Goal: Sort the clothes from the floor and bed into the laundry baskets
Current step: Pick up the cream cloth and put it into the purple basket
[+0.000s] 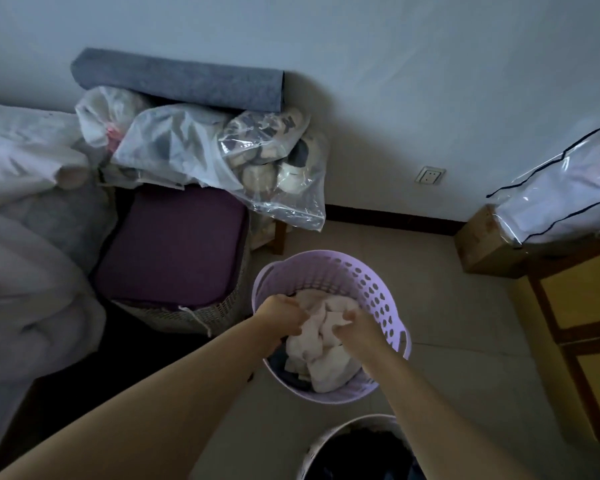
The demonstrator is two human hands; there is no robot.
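White crumpled cloth garment (321,344) sits inside the round lilac plastic laundry basket (368,285), on darker clothes, so sorting looks well underway. Left hand (281,317) and right hand (359,323) each pinch a soft, wrinkled fold of it. Just nearer than that perforated, rigid basket, a pale second basket (312,455) holds dark clothing. What remains on floor or bed cannot be judged.

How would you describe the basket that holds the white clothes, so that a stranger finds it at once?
Start at the wall socket low on the wall, then look down to the tiled floor. There stands the lilac plastic basket, round with oval holes. The second basket, nearer the camera, is pale and holds dark clothes.
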